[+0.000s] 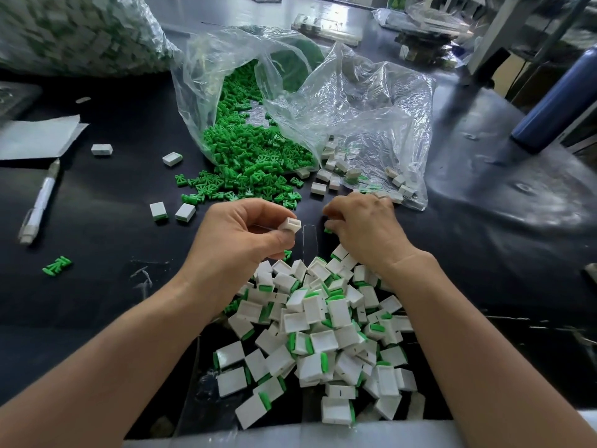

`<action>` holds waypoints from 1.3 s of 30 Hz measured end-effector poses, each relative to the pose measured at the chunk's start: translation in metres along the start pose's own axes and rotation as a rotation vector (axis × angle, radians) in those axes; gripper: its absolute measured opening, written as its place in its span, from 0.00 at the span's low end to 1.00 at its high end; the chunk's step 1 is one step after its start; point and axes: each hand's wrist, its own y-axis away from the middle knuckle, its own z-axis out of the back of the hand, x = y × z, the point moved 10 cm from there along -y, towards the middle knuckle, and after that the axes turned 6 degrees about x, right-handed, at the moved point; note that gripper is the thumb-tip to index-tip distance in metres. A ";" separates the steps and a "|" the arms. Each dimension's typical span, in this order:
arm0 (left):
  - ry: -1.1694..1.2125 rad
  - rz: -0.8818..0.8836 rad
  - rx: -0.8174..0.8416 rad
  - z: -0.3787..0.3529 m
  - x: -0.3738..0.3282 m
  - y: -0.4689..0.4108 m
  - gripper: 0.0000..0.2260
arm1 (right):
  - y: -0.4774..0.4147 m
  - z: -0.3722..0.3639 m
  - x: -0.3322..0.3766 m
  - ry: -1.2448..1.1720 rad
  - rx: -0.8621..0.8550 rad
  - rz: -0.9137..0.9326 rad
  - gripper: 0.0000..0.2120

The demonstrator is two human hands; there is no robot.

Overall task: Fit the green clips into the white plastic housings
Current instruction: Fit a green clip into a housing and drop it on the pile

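A dark table (97,221) carries a big full bag (74,33) at the far left, a clear plastic bag (355,101) spilling a heap of green clips (255,156) just beyond the hands, a pile of fitted housings (323,334) between the forearms, a blue bottle (555,101) at the right and a pen (40,202) at the left. The left hand (239,234) pinches a white housing (290,225) between thumb and curled fingers, its open slot turned toward the right hand (365,227). That hand, close beside it but apart, curls its fingers down over a green clip (328,230) nipped at the fingertips.
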 end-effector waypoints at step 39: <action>0.038 0.024 0.019 -0.001 0.003 -0.001 0.05 | 0.032 0.017 0.035 -0.767 0.092 0.188 0.11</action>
